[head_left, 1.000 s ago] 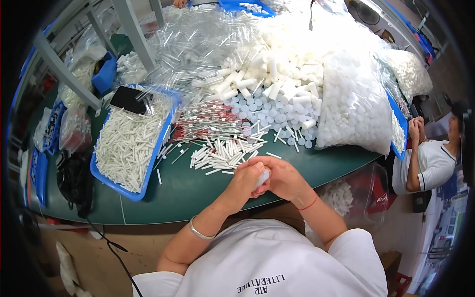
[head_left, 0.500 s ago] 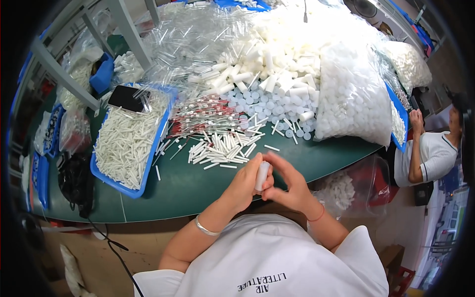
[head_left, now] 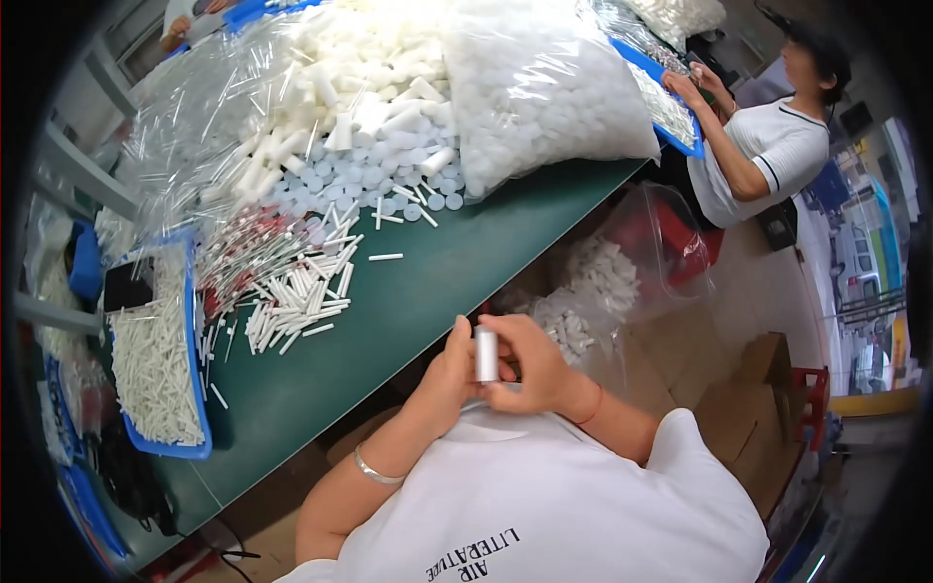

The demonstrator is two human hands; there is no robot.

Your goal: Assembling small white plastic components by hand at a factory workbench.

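Just off the table's near edge, a short white cylinder [head_left: 486, 356] is held upright between my hands. My right hand [head_left: 542, 367] pinches it, forefinger near the upper end and thumb near the lower. My left hand [head_left: 444, 374] closes on it from the other side, its fingers partly hidden. On the green table beyond lie loose white sticks [head_left: 301, 291], thin red-and-white pieces [head_left: 238, 248] and translucent round caps [head_left: 374, 175]. Farther back is a heap of larger white cylinders [head_left: 340, 97].
At left, a blue tray [head_left: 201, 428] holds white sticks and a dark phone [head_left: 129, 284]. A big clear bag of caps [head_left: 554, 107] covers the table's right side. Below the edge hangs an open bag of white pieces [head_left: 593, 291]. A co-worker [head_left: 768, 155] works at the right.
My view has turned to the right, so the table sits farther left. My right hand, earlier with fingers apart beside the cylinder, has closed on its ends.
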